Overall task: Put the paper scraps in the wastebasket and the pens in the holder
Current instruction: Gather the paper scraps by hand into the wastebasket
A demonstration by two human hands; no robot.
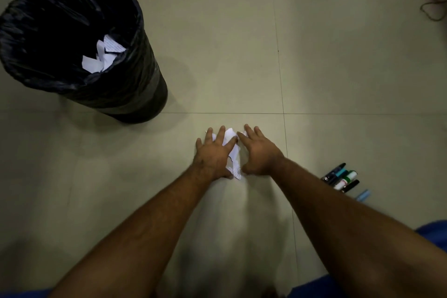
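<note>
Left hand and right hand, fingers spread flat, press crumpled white paper scraps on smooth beige floor tile; round black bag-lined wastebasket far left.

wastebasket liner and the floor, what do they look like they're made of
Wastebasket liner: thin black plastic film, judging by its glossy wrinkles and the crumpled edge folded over the rim. Floor: large pale tiles, likely ceramic or vinyl, smooth and matte, with thin straight joint lines.
</note>
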